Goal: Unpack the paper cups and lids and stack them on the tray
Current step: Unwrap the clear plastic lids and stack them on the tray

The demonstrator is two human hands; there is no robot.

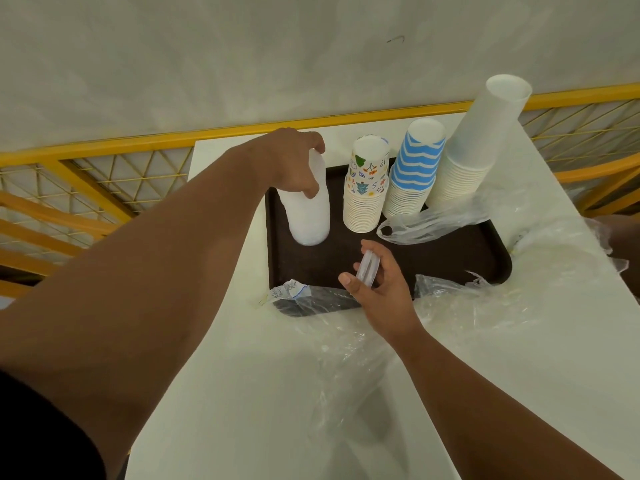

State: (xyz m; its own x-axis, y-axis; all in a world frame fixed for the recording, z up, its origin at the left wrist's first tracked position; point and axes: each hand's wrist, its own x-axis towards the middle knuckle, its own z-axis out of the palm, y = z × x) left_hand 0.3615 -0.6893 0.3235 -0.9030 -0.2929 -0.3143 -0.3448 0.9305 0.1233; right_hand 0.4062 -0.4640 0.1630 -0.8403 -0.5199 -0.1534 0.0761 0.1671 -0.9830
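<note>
Two bare forearms enter the frame, the left one from 8 o'clock and the right one from 5 o'clock. Neither wrist carries a watch, band or cuff, and the left hand (292, 164) and right hand (379, 285) wear no gloves or rings. A dark, near-black short sleeve (45, 441) covers the left upper arm at the 7 o'clock corner.

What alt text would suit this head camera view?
A person's left hand grips a stack of white lids on a dark tray beside three cup stacks, while the right hand holds a few more lids.
</note>
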